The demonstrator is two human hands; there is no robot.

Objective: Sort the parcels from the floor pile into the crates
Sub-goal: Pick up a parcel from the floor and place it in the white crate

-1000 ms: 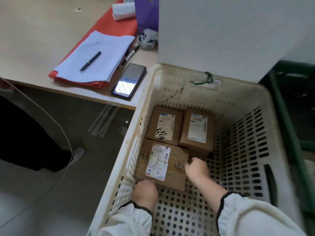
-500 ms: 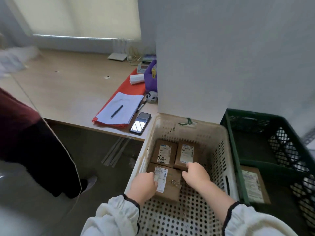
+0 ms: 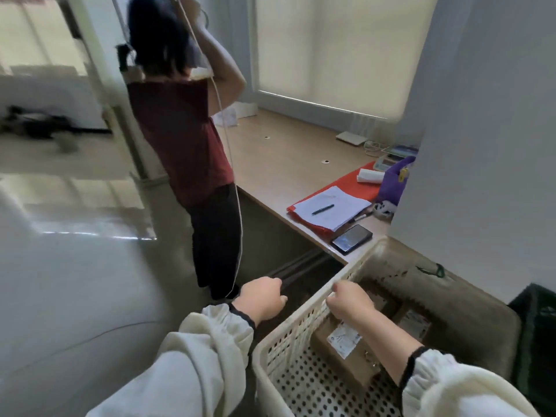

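Note:
A cream perforated crate [image 3: 290,335] stands at the lower right. Inside it lies a brown parcel [image 3: 340,353] with a white label, and a second labelled parcel [image 3: 413,322] sits behind it, partly hidden by my right arm. My right hand [image 3: 349,302] hovers over the crate's left rim with loosely curled fingers and holds nothing. My left hand [image 3: 261,299] is outside the crate, over the floor to its left, also loosely curled and empty.
A person in a maroon top [image 3: 180,139] stands close ahead on the left, with a white cable [image 3: 237,221] hanging beside them. A wooden desk [image 3: 288,158] carries papers with a pen [image 3: 331,207] and a phone [image 3: 352,238]. A dark green crate [image 3: 535,311] is at the right edge.
Both hands have lifted off the front parcel and out of the crate; the left hand has swung out past the rim. The view has turned left and up.

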